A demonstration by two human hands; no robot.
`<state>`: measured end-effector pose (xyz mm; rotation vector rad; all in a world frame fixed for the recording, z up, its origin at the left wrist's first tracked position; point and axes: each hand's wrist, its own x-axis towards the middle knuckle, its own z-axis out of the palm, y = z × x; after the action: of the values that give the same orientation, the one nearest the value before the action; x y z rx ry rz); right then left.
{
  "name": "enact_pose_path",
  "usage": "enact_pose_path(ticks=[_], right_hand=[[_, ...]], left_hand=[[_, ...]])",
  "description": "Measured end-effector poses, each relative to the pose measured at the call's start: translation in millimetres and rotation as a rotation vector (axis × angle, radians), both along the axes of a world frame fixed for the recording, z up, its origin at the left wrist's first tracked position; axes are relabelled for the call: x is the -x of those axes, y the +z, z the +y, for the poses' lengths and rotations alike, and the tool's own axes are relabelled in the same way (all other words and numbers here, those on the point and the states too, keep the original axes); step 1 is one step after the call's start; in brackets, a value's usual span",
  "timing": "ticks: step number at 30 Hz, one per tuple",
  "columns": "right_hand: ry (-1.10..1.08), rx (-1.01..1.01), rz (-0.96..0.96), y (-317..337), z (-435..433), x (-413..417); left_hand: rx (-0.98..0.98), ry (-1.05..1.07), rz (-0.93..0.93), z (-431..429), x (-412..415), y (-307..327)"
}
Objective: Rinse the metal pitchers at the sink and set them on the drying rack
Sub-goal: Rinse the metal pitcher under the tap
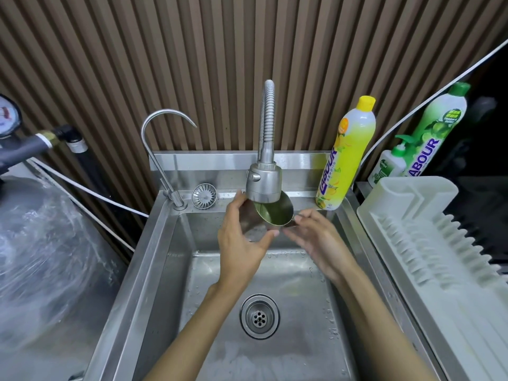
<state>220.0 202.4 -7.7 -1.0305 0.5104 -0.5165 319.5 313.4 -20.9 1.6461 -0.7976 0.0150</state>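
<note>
A small shiny metal pitcher (270,214) is held tilted over the steel sink (162,251), its open mouth facing up and right just under the flexible tap's spray head (264,184). My left hand (242,240) wraps around the pitcher's body from the left. My right hand (316,237) pinches its rim and handle side from the right. I cannot tell whether water is running. The white plastic drying rack (428,243) stands empty to the right of the sink.
A thin gooseneck tap (162,138) and a loose strainer (204,195) sit at the sink's back left. A yellow dish soap bottle (346,155) stands at the back right, green bottles (437,130) behind the rack. The drain (259,316) lies below my arms. Plastic-wrapped bulk fills the left.
</note>
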Motion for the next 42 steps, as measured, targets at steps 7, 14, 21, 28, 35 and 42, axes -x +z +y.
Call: enact_pose_path(ticks=[7,14,21,28,35,42], right_hand=[[0.026,0.18,0.205,-1,16,7],[-0.181,0.683,0.521,30,5,22],[-0.229,0.873,0.375,35,17,18],[0.045,0.214,0.077,6,12,-3],[0.016,0.148,0.201,4,26,-6],[-0.132,0.619,0.572,31,3,12]], left_hand=[[-0.104,0.088,0.015,22,15,12],[-0.107,-0.063,0.367,7,21,0],[0.187,-0.227,0.46,-10,13,-4],[0.075,-0.086,0.028,8,-3,11],[-0.15,0.124,-0.1,19,-3,28],[-0.26,0.032,0.294,11,13,13]])
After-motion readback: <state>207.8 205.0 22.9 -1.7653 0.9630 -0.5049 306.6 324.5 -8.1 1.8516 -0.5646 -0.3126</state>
